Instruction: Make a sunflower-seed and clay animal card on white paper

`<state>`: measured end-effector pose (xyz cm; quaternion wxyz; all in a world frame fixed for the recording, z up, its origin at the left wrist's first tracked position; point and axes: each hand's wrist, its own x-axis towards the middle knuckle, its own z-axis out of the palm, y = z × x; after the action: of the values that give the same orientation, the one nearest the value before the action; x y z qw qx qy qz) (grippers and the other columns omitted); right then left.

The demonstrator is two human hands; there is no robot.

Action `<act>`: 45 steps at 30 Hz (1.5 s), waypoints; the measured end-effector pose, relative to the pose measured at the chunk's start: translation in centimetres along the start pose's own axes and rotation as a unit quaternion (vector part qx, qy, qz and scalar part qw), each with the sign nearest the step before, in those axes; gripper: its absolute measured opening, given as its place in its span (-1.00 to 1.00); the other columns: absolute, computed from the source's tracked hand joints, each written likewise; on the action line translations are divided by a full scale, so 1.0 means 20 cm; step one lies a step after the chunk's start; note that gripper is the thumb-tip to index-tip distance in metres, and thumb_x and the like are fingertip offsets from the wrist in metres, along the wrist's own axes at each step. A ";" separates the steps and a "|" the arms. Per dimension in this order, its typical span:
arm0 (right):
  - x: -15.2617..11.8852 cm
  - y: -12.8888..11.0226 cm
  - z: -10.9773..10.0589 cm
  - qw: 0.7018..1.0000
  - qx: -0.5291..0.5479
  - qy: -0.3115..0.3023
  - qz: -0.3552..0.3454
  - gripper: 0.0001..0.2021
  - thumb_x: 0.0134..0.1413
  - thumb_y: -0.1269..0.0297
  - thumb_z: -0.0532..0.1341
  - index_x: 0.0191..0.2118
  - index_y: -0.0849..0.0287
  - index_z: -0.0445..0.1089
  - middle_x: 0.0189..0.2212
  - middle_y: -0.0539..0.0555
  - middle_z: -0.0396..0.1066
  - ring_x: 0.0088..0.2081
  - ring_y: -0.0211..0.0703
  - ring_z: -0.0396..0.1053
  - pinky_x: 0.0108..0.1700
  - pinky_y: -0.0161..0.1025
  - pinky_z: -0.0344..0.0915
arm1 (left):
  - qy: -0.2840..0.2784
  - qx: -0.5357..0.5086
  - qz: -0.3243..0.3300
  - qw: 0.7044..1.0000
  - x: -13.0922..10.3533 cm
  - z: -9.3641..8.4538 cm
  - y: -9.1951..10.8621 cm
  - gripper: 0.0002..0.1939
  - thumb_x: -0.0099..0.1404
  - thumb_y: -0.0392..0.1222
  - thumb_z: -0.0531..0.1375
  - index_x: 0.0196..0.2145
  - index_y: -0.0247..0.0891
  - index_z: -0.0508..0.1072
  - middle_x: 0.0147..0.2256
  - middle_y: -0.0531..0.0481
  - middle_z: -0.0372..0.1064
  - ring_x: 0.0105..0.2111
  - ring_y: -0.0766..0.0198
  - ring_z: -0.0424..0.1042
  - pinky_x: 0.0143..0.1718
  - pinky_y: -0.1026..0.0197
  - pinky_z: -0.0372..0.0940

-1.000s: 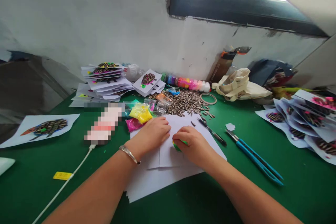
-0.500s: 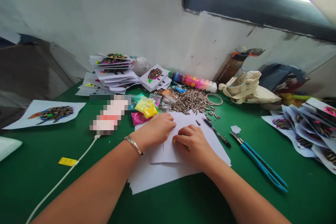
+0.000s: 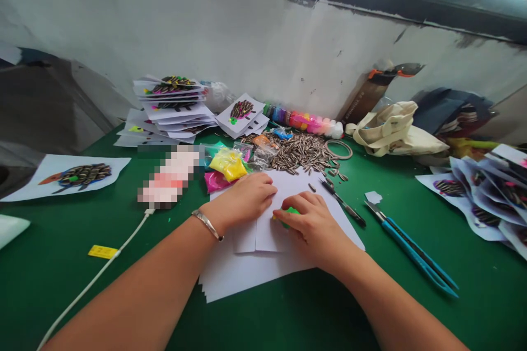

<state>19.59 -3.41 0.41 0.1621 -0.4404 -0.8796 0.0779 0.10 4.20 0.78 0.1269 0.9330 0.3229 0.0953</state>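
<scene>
My left hand point(image 3: 249, 200) rests on a white paper sheet point(image 3: 267, 238), fingers curled together and pressing it down. My right hand point(image 3: 308, 225) bends over the same sheet, with its fingertips drawn together at a small bit of yellow clay point(image 3: 274, 218). Between its fingers shows a bright green lump of clay point(image 3: 291, 210); the thumb is mostly hidden. Under this sheet lie more white sheets point(image 3: 224, 285). Just beyond my hands are clay packets, the yellow one point(image 3: 228, 163) above the pink one point(image 3: 216, 181).
Sunflower seeds point(image 3: 298, 152) are heaped behind the paper, beside a tape ring point(image 3: 338, 148). A black pen point(image 3: 346, 204) and blue tweezers point(image 3: 415, 249) lie to the right. Seed-picture cards stand stacked at left point(image 3: 173, 112) and right point(image 3: 489, 192). A white cable point(image 3: 94, 271) crosses the left side.
The right hand's fingers have lifted and shifted slightly, so the green clay now shows between them. The left hand keeps its place on the paper. The view has tilted down a little.
</scene>
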 end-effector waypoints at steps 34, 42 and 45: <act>0.02 0.02 -0.02 0.999 0.014 -0.033 0.023 -0.63 0.10 0.60 0.15 -0.10 0.03 0.54 -0.22 0.11 0.44 -0.12 -0.03 0.24 0.00 -0.03 0.12 | 0.011 -0.006 -0.007 1.000 0.00 0.02 -0.01 -0.86 0.31 -0.34 0.10 -0.40 -0.24 0.39 -0.29 -0.03 0.33 -0.26 0.22 0.31 -0.24 0.20 0.20; 0.00 -0.05 -0.03 1.000 -0.004 -0.028 -0.004 -0.66 0.13 0.56 0.14 -0.08 0.05 0.48 -0.20 0.11 0.39 -0.14 -0.06 0.21 -0.05 -0.08 0.11 | 0.018 -0.006 -0.006 1.000 0.00 0.04 -0.02 -0.88 0.29 -0.33 0.11 -0.40 -0.25 0.40 -0.27 -0.03 0.33 -0.24 0.21 0.33 -0.19 0.17 0.22; -0.01 -0.07 -0.02 0.998 -0.022 -0.061 -0.011 -0.75 0.12 0.52 0.17 -0.15 0.10 0.48 -0.26 0.11 0.39 -0.18 -0.05 0.19 -0.07 -0.08 0.11 | 0.016 -0.010 -0.006 1.000 0.00 0.04 -0.02 -0.88 0.28 -0.34 0.11 -0.40 -0.25 0.40 -0.27 -0.04 0.33 -0.25 0.21 0.33 -0.19 0.17 0.22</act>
<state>18.71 -4.34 1.06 0.0990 -0.4290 -0.8940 0.0832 -0.02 4.41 -0.09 0.1313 0.9281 0.3295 0.1128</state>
